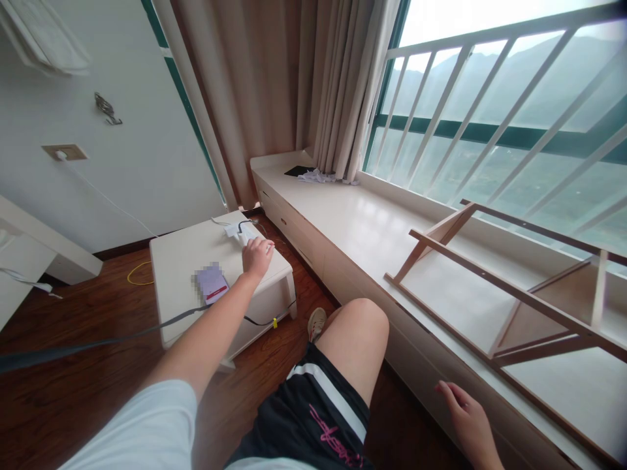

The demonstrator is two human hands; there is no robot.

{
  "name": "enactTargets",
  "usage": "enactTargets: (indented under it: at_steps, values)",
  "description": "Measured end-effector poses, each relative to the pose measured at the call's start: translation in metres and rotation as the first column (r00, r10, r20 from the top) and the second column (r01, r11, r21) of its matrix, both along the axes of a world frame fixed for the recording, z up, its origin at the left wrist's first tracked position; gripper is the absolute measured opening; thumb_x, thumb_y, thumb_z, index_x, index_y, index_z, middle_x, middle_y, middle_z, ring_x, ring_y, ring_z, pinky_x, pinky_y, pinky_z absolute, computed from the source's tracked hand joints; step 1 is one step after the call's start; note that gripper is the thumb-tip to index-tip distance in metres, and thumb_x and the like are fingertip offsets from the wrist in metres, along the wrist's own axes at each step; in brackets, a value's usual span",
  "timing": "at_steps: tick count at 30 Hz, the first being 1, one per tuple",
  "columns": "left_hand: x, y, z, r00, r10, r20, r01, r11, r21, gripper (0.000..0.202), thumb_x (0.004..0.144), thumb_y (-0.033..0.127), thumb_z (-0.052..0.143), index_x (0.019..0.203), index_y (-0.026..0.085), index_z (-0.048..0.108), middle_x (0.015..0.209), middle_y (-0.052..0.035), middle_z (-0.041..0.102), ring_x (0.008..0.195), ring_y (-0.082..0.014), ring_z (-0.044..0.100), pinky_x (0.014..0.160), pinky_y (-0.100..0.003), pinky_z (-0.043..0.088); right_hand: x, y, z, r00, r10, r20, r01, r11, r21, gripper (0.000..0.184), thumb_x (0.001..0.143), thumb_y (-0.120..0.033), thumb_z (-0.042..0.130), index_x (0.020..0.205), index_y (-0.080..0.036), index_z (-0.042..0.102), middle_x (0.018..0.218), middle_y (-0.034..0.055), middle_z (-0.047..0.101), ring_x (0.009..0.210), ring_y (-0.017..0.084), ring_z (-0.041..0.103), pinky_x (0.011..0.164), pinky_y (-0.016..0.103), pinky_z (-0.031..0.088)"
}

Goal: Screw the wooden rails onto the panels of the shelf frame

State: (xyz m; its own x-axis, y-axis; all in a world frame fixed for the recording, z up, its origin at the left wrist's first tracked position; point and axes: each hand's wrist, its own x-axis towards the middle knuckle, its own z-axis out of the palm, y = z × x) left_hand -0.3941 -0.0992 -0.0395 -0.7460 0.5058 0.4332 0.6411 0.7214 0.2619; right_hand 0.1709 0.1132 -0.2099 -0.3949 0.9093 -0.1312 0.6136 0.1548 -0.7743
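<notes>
My left hand (257, 256) reaches over the right edge of a small white table (181, 251). Its fingers are curled closed, and a small pale bit shows near the fingertips, too small to name. Just behind the hand lies a white object (240, 233), perhaps a power strip, with a dark cord (243, 223) at it; the hand partly hides it. A purple booklet (211, 282) with a red strip lies on the tabletop, left of my forearm. My right hand (463, 408) hangs beside the window bench, fingers loosely curled in, with nothing visible in them.
A long white window bench (337, 215) runs along the right. On it rests a wooden frame (509, 294), with a dark flat item (298, 171) farther back. A grey strap (122, 336) crosses at left. A white cord runs from a wall socket (64, 153) to the table.
</notes>
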Motion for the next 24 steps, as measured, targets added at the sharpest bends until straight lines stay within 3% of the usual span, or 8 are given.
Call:
enactTargets:
  at_steps: [2,5,8,10,14,17,20,24]
  values:
    - [0.021,0.013,0.01,0.996,-0.083,-0.017,0.084,0.995,0.057,0.026,0.096,0.037,0.044,0.104,0.023,0.065,0.104,-0.0074,0.061,0.105,-0.024,0.05,0.094,-0.037,0.039,0.001,-0.001,0.0,1.0,0.006,-0.008,-0.006,1.0,-0.009,0.051,0.073,-0.069,0.058,0.075,-0.021,0.075,0.085,0.007,0.075,0.09,0.031,0.067,0.076,0.034,0.05]
    - [0.072,0.033,0.022,0.929,-0.369,-0.037,0.365,0.892,0.266,0.027,0.096,0.038,0.046,0.099,0.02,0.066,0.095,-0.0076,0.062,0.095,-0.0228,0.051,0.093,-0.038,0.041,-0.002,-0.007,0.005,0.999,-0.011,-0.053,0.011,1.0,0.004,0.051,0.072,-0.069,0.059,0.072,-0.02,0.074,0.081,0.007,0.074,0.085,0.03,0.067,0.073,0.034,0.051]
    - [0.144,0.05,0.025,0.771,-0.636,0.047,0.574,0.724,0.383,0.025,0.095,0.038,0.048,0.097,0.022,0.066,0.095,-0.007,0.063,0.095,-0.0224,0.053,0.095,-0.039,0.042,-0.014,-0.028,0.02,0.988,-0.073,-0.137,0.068,0.997,-0.04,0.057,0.073,-0.074,0.056,0.071,-0.019,0.072,0.063,0.0047,0.065,0.061,0.023,0.06,0.054,0.031,0.047]
    - [0.195,0.058,0.019,0.618,-0.757,0.212,0.592,0.625,0.508,0.025,0.093,0.043,0.051,0.093,0.023,0.066,0.092,-0.0064,0.063,0.093,-0.022,0.055,0.092,-0.038,0.044,-0.025,-0.049,0.036,0.977,-0.095,-0.189,0.073,0.99,-0.122,0.062,0.076,-0.077,0.049,0.07,-0.019,0.07,0.047,0.0,0.048,0.043,0.017,0.044,0.042,0.028,0.036]
    - [0.276,0.068,-0.005,0.205,-0.774,0.6,0.377,0.628,0.681,0.029,0.089,0.05,0.054,0.096,0.023,0.064,0.096,-0.006,0.066,0.084,-0.0198,0.059,0.079,-0.033,0.048,-0.044,-0.089,0.077,0.932,-0.085,-0.352,0.056,0.994,-0.092,0.051,0.08,-0.069,0.056,0.079,-0.019,0.068,0.057,-0.0002,0.05,0.051,0.014,0.042,0.047,0.026,0.034]
    - [0.308,0.078,-0.018,-0.135,-0.689,0.712,0.418,0.612,0.672,0.032,0.083,0.054,0.06,0.093,0.023,0.064,0.09,-0.0052,0.066,0.084,-0.0205,0.06,0.071,-0.03,0.047,-0.044,-0.107,0.114,0.917,-0.108,-0.385,0.119,0.993,0.005,0.039,0.084,-0.055,0.062,0.101,-0.02,0.069,0.065,-0.0016,0.051,0.059,0.013,0.042,0.055,0.025,0.035]
    - [0.323,0.096,-0.014,-0.249,-0.604,0.757,0.518,0.577,0.631,0.036,0.074,0.057,0.068,0.088,0.023,0.066,0.083,-0.0041,0.065,0.079,-0.0201,0.058,0.066,-0.029,0.044,-0.031,-0.112,0.152,0.929,-0.102,-0.356,0.155,0.98,0.122,0.038,0.087,-0.047,0.063,0.117,-0.024,0.068,0.06,-0.0047,0.044,0.058,0.012,0.036,0.057,0.025,0.034]
    - [0.341,0.122,0.011,-0.321,-0.565,0.76,0.63,0.471,0.617,0.037,0.071,0.057,0.071,0.085,0.024,0.068,0.078,-0.0036,0.063,0.075,-0.0194,0.055,0.067,-0.03,0.043,-0.009,-0.103,0.194,0.927,0.026,-0.375,0.067,0.97,0.234,0.031,0.087,-0.041,0.065,0.113,-0.026,0.073,0.066,-0.0033,0.058,0.057,0.01,0.041,0.058,0.024,0.038]
